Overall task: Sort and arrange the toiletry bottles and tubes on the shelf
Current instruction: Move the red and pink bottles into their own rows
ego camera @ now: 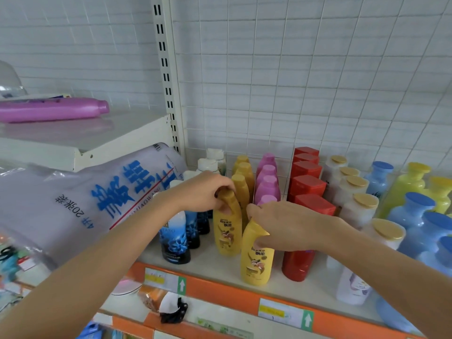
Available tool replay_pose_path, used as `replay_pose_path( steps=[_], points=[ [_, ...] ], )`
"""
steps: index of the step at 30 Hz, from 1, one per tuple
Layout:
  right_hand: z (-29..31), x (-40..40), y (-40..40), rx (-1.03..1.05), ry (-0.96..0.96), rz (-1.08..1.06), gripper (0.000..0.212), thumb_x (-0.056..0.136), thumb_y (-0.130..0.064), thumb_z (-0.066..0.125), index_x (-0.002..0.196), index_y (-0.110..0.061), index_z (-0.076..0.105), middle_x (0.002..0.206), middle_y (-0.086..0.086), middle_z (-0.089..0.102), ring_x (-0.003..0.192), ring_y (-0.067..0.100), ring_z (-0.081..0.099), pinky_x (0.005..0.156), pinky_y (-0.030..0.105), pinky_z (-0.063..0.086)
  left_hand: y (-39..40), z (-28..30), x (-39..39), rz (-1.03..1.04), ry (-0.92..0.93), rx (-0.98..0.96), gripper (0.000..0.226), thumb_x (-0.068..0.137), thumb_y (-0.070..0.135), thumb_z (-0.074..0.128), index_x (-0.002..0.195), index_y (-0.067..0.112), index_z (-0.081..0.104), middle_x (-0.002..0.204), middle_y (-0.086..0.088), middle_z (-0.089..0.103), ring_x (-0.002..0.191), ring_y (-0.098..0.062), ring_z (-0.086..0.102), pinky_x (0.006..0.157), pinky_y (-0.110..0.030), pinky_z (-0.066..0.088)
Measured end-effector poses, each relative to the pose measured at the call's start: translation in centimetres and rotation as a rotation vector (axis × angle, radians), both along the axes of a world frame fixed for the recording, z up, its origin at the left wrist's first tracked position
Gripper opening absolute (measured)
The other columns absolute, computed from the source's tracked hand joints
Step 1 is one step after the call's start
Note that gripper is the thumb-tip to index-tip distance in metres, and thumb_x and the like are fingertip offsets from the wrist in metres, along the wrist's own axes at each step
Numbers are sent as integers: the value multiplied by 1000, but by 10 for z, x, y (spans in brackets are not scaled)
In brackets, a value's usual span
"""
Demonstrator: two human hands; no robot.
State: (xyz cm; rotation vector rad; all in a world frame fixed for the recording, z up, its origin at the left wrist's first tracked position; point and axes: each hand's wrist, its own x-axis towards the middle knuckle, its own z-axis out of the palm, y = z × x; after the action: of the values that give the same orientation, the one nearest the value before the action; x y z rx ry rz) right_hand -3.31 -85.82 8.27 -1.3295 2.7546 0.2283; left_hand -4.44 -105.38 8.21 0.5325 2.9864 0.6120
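A: What is each hand doing?

B: The left hand [203, 189] curls over the cap of a yellow bottle [226, 228], fingers pinching its neck. The right hand [288, 225] grips the top of the front yellow bottle [256, 260], thumb under the shoulder. Both bottles stand upright on the shelf [220, 265].

A: Why hold them by the tops?

B: My guess: the caps are the only free part in such tight rows, and from there a bottle can be slid or turned label-forward into line.

A: Where do they sit?

B: Taking the red row [305, 187] as the mark: the front yellow bottle is just left of it, near the shelf's edge; the other is further left and a little behind, heading the yellow row [242, 177].

A: Counts?

B: Yellow, I see five in all, three caps behind the held pair. Pink bottles [266, 184], four, between yellow and red. Red, five or six; the hand hides part. Right of red, five white bottles [359, 206] with gold caps. Far left of red, dark blue bottles [175, 241], at least three, others hidden.
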Motion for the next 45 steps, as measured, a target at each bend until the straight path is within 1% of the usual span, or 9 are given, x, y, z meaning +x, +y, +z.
replay_pose_path(
  steps=[2, 5, 10, 16, 23, 27, 33, 40, 45],
  points=[
    [0, 1, 0, -37, -15, -11, 41, 88, -39, 55, 114, -11, 40, 89, 4, 49, 76, 22, 47, 62, 32, 38, 5, 0, -6, -12, 25, -47, 31, 75, 18, 74, 105, 15, 66, 94, 4, 64, 80, -7, 55, 64, -11, 41],
    [-1, 4, 0, -85, -40, -13, 39, 89, -39, 54, 113, -11, 40, 87, 1, 48, 71, 19, 44, 53, 27, 32, 10, 0, -14, -18, 23, -98, 38, 75, 23, 74, 110, 17, 64, 104, 0, 65, 91, -14, 58, 74, -21, 44],
    [0, 5, -12, -212, -65, -2, 38, 89, -39, 55, 111, -13, 40, 91, 2, 50, 81, 24, 49, 66, 33, 39, -1, 7, -13, -8, -22, -73, 51, 77, 17, 73, 125, 21, 54, 122, 4, 57, 107, -12, 56, 86, -23, 47],
    [-5, 5, -46, -215, -70, 48, 44, 87, -37, 58, 119, -13, 43, 102, 4, 51, 90, 24, 53, 73, 36, 46, -25, 20, 6, 81, 110, 120, 15, 87, 16, 62, 101, 21, 64, 93, 16, 61, 89, 2, 58, 81, -18, 47],
    [-7, 1, -55, -202, -59, 58, 46, 86, -37, 59, 120, -12, 41, 95, 4, 51, 81, 20, 51, 55, 26, 34, -32, 20, 22, 77, 183, 145, 11, 87, 20, 61, 97, 23, 65, 91, 22, 61, 87, 0, 60, 76, -15, 48],
    [-3, 6, -45, -234, -17, 0, 50, 86, -43, 58, 123, -11, 43, 108, 4, 53, 95, 22, 54, 69, 32, 44, -16, 25, 16, 24, 220, 131, 10, 87, 21, 61, 96, 24, 64, 94, 14, 65, 86, 3, 59, 75, -15, 48],
    [18, 29, 12, -264, 209, -53, 34, 91, -30, 49, 122, -15, 47, 117, 3, 52, 107, 23, 54, 83, 36, 46, 37, 43, 3, -167, 280, 27, 12, 85, 25, 64, 96, 25, 65, 89, 17, 60, 82, 5, 57, 75, -18, 48],
    [40, 55, 121, -214, 366, -303, 32, 93, -35, 45, 121, -19, 49, 114, -1, 48, 104, 19, 52, 57, 22, 24, 125, 56, -7, -386, 354, 75, 18, 83, 24, 67, 100, 17, 66, 94, 8, 66, 83, -3, 60, 77, -21, 49],
    [43, 82, 200, -245, 324, -506, 29, 93, -35, 48, 118, -21, 52, 111, -2, 49, 96, 24, 57, 73, 33, 43, 192, 45, -6, -502, 355, 77, 17, 84, 26, 65, 99, 19, 66, 94, 7, 64, 82, -4, 61, 79, -23, 49]
  ],
)
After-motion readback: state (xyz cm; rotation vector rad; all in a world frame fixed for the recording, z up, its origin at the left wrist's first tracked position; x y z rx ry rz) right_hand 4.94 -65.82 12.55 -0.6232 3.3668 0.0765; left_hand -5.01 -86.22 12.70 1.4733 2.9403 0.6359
